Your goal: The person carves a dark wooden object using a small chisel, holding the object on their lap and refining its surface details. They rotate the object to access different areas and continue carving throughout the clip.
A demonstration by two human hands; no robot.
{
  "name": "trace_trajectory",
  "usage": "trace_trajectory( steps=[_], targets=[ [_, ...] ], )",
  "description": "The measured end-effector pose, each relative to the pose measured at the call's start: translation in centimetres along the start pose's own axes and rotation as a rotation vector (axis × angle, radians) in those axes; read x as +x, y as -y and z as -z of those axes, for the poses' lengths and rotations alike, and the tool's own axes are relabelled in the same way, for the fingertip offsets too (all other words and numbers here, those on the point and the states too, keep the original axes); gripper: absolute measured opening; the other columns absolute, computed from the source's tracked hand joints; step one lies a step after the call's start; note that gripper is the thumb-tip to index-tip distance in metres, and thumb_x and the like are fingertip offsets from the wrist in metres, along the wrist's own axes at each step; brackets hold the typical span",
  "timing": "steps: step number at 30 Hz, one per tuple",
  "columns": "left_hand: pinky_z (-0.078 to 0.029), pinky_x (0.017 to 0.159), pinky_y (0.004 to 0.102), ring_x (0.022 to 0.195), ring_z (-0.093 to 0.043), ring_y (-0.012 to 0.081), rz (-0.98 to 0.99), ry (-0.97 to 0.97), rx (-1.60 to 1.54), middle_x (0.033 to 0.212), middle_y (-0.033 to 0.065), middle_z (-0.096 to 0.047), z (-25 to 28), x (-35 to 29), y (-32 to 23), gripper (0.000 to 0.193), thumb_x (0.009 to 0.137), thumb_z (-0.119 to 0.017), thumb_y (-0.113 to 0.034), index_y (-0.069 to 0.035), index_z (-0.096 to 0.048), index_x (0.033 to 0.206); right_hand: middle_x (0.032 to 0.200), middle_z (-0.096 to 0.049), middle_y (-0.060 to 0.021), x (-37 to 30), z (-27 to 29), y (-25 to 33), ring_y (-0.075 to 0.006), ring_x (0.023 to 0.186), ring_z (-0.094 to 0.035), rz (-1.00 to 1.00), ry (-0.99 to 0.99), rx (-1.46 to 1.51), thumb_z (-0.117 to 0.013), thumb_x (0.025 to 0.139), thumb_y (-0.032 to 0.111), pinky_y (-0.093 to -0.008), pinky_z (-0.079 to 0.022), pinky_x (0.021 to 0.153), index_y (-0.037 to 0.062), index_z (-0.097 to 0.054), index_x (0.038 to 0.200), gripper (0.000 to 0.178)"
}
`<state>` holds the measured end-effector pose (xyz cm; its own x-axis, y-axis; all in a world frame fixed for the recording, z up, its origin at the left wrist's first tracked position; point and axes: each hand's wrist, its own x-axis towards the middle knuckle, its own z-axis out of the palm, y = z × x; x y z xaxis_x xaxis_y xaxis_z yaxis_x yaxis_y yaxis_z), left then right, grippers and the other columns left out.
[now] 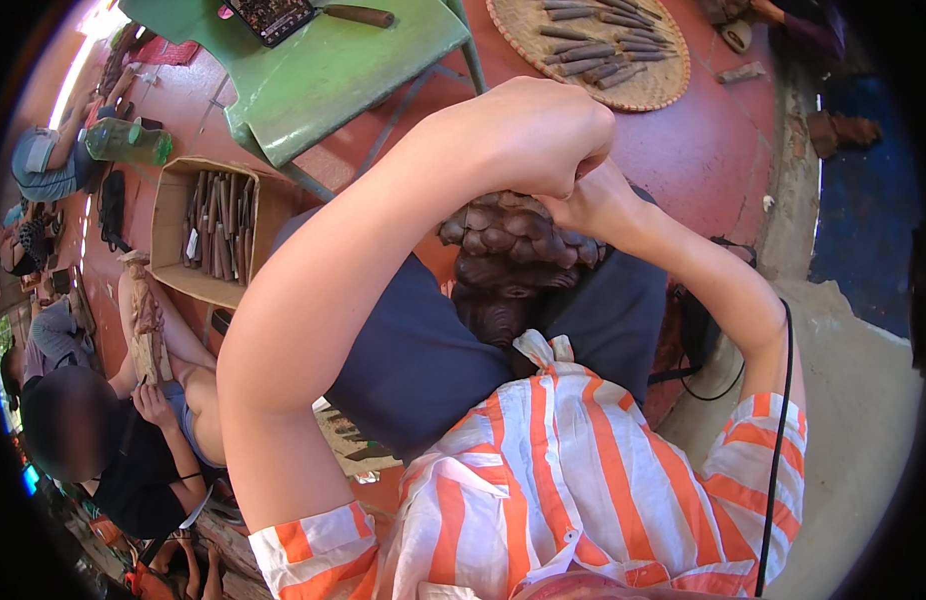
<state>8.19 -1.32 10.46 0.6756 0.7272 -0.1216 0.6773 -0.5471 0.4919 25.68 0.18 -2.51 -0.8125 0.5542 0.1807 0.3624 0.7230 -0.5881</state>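
Between my knees stands a dark brown wood carving (498, 270) with a shiny surface and a top of rounded lumps. Above its far side my two hands meet. My left hand (558, 135) is closed in a fist, its back turned up. Just below and touching it, my right hand (595, 208) has its fingers curled in, close to the carving's upper right part. Whatever the hands grip is hidden behind the fingers and knuckles. The carving's lower end narrows near my lap.
Ahead is a green plastic chair (353, 75) bearing a phone (270, 15) and a wooden-handled tool (359, 15). A round woven tray (673, 85) holds several tools; a cardboard box (208, 288) holds more. At left, a person holds a pale carving (148, 325). A cable (780, 430) hangs by my right arm.
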Motion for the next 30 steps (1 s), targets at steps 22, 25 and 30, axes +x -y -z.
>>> trace_trajectory(
  steps=[22, 25, 30],
  targets=[
    [-0.05, 0.08, 0.0408, 0.089, -0.065, 0.0315, 0.235, 0.443, 0.22, 0.086, 0.0143, -0.065, -2.6, -1.0, -2.2, 0.024, 0.078, -0.072, -0.023, -0.002, -0.067, 0.088, 0.117, -0.064, -0.0154, -14.2, 4.3, -0.6, -0.02, 0.108, -0.062, -0.646, -0.595, 0.606, -0.067, 0.085, 0.002, -0.0314, -0.048, 0.091, -0.0064, -0.066, 0.087, 0.009],
    [-0.049, 0.087, 0.0457, 0.092, -0.065, 0.0318, -0.149, 0.602, 0.136, 0.091, 0.0161, -0.065, -6.8, -2.1, -6.9, 0.022, 0.077, -0.069, -0.016, 0.0, -0.066, 0.092, 0.119, -0.063, -0.0171, -14.8, 3.1, -0.9, -0.0239, 0.111, -0.061, -0.71, -0.663, 0.749, -0.066, 0.086, 0.002, -0.0334, -0.046, 0.095, -0.0062, -0.065, 0.085, 0.008],
    [-0.044, 0.095, 0.0558, 0.098, -0.063, 0.0329, -0.228, 0.861, 0.027, 0.101, 0.0181, -0.064, -10.4, -2.2, -8.3, 0.034, 0.074, -0.069, -0.011, 0.001, -0.064, 0.105, 0.124, -0.061, -0.0153, -10.9, 3.8, -0.7, -0.0266, 0.113, -0.059, -0.552, -0.506, 0.587, -0.07, 0.081, 0.006, -0.0349, -0.044, 0.096, -0.0027, -0.063, 0.079, 0.012]
  ],
)
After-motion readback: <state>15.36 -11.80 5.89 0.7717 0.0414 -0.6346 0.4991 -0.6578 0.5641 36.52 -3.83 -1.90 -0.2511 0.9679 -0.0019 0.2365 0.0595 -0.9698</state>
